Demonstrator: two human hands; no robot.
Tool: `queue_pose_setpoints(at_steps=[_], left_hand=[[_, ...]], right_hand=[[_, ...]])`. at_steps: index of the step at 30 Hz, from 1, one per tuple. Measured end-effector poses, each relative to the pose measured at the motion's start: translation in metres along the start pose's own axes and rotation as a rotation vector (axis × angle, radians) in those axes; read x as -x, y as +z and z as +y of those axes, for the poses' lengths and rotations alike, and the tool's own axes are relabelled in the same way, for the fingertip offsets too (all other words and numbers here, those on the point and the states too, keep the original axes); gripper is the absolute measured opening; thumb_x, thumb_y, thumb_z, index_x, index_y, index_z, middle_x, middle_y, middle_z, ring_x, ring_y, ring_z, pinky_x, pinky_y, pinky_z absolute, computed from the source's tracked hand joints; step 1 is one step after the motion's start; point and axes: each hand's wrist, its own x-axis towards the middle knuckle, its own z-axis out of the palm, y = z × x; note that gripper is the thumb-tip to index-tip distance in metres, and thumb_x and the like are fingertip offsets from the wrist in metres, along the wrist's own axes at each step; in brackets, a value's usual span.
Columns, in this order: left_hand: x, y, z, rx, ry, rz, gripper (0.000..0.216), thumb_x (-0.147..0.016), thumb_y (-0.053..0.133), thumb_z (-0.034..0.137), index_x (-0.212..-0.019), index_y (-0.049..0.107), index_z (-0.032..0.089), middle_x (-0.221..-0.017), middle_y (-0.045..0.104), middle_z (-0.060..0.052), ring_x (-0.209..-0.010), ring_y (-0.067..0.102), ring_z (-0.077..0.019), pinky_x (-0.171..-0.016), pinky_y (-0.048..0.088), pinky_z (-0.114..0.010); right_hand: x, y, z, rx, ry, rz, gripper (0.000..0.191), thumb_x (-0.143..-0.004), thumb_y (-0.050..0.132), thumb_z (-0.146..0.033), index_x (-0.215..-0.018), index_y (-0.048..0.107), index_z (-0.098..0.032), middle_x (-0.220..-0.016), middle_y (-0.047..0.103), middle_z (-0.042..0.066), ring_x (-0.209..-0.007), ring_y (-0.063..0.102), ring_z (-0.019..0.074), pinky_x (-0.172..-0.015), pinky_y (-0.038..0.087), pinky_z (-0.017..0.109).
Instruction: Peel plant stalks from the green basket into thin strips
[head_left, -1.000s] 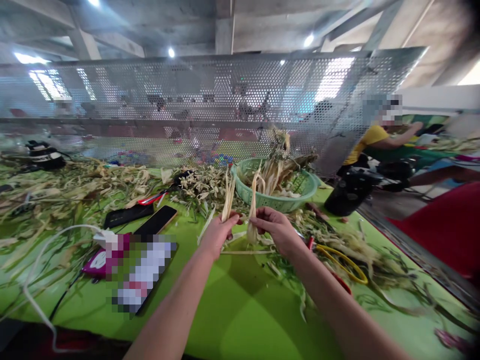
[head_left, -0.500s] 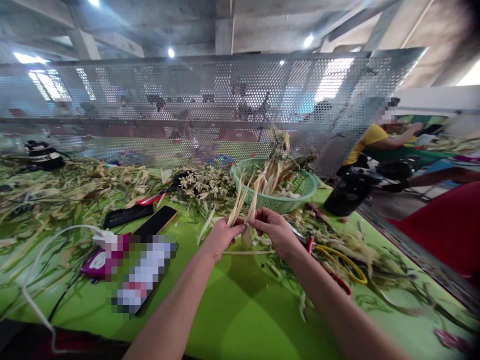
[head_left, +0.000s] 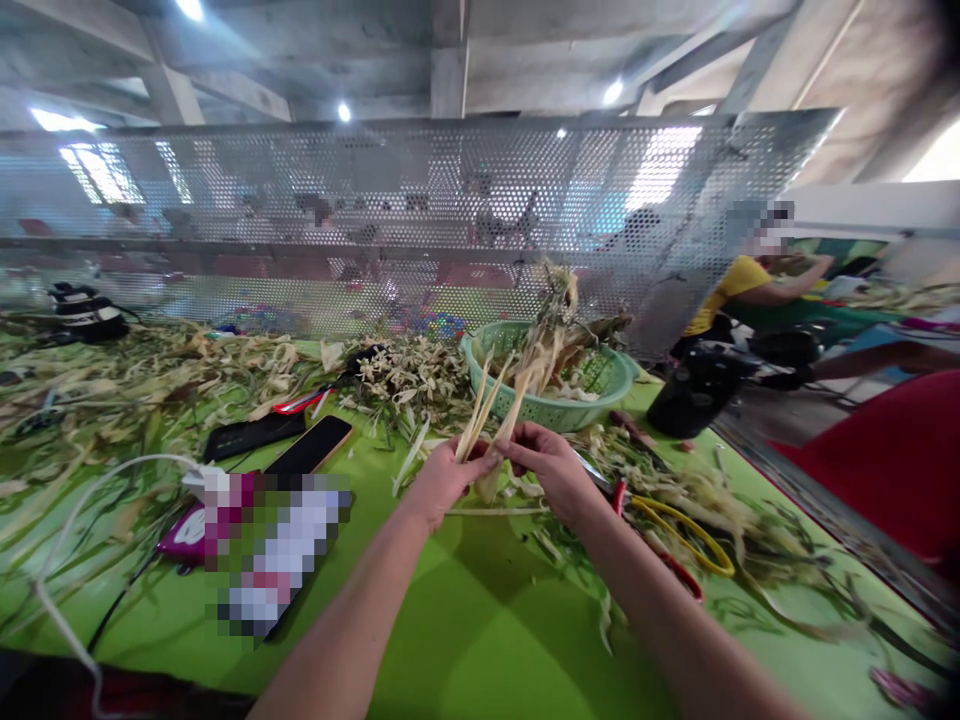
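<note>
Pale dried husk strips (head_left: pixel 480 415) stand upright from my left hand (head_left: pixel 441 485), its thumb and fingers closed round their lower ends. My right hand (head_left: pixel 547 465) pinches another pale husk piece (head_left: pixel 514 408) just beside them. The two hands nearly meet above the green table (head_left: pixel 480 620), fingertips close together. A bit of husk hangs below the fingertips. Behind them sits a light green plastic basket (head_left: pixel 559 408) with a bundle of dried husks (head_left: pixel 551 335) leaning up out of it.
Scissors with red handles (head_left: pixel 619 496) and a yellow loop (head_left: pixel 690 535) lie right of my right arm. Husk scraps (head_left: pixel 187 370) cover the left. Phones (head_left: pixel 319 445), a purple power bank (head_left: pixel 184 535) and a white cable lie there too. A person in yellow (head_left: pixel 739 290) works far right.
The strips in my right hand lean slightly more to the right. Both hands stay in nearly the same place, and the view has shifted a little.
</note>
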Motion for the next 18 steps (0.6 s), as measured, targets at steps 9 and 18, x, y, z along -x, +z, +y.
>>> queue_pose_setpoints(at_steps=[9, 18], left_hand=[[-0.002, 0.000, -0.001, -0.048, 0.031, -0.065, 0.029, -0.059, 0.081, 0.031, -0.074, 0.061, 0.016, -0.068, 0.057, 0.003, -0.064, 0.051, -0.0113, -0.065, 0.038, -0.025], [0.009, -0.002, 0.009, -0.098, -0.017, -0.178, 0.031, -0.059, 0.082, 0.030, -0.075, 0.059, 0.016, -0.070, 0.053, 0.004, -0.068, 0.049, -0.0105, -0.068, 0.037, -0.024]], right_hand=[[0.000, -0.001, -0.003, -0.117, -0.107, 0.195, 0.024, -0.061, 0.077, -0.033, -0.069, 0.059, -0.019, -0.065, 0.054, -0.003, -0.054, 0.041, 0.0099, -0.050, 0.033, 0.025], [-0.004, -0.014, -0.009, -0.278, -0.149, 0.354, 0.024, -0.059, 0.079, -0.025, -0.069, 0.058, -0.020, -0.064, 0.050, -0.004, -0.054, 0.037, 0.0093, -0.050, 0.029, 0.024]])
